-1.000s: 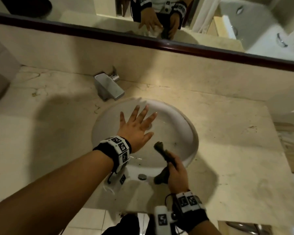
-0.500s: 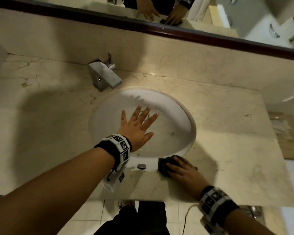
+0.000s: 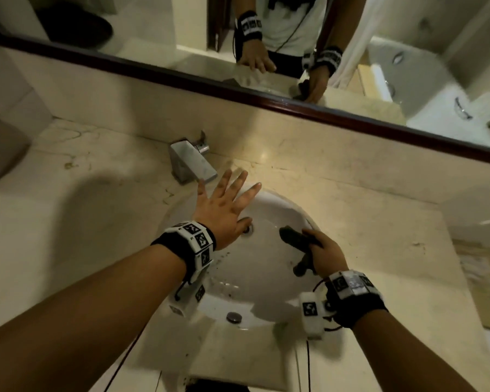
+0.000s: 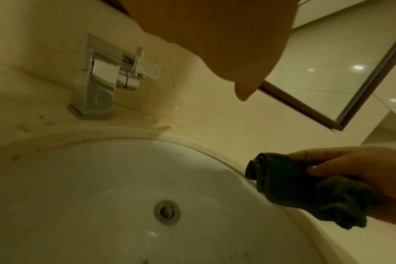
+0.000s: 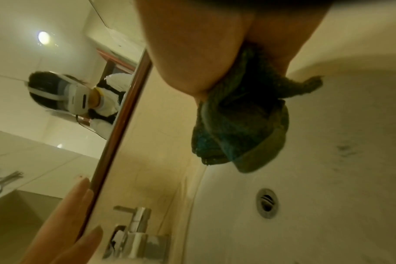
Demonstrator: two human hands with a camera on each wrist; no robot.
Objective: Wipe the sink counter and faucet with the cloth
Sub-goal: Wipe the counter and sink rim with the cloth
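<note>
My right hand [image 3: 323, 250] grips a bunched dark green cloth [image 3: 294, 239] in the air above the right side of the white basin [image 3: 269, 278]. The same cloth [image 4: 294, 184] shows in the left wrist view, and hanging from my palm as the cloth [image 5: 240, 128] in the right wrist view. My left hand [image 3: 224, 205] hovers flat with fingers spread over the basin's far left rim, just right of the chrome faucet [image 3: 191, 164]. The faucet [image 4: 102, 85] stands on the beige marble counter [image 3: 365, 236].
A dark-framed mirror [image 3: 266, 52] runs along the wall above the backsplash. The basin drain [image 4: 167, 212] lies open below my hands. Dark specks dot the basin's near side. A brownish mat [image 3: 487, 281] lies at the counter's right edge.
My right hand lifted the cloth off the front counter rim and now holds it over the basin. The left hand moved forward towards the faucet, still spread.
</note>
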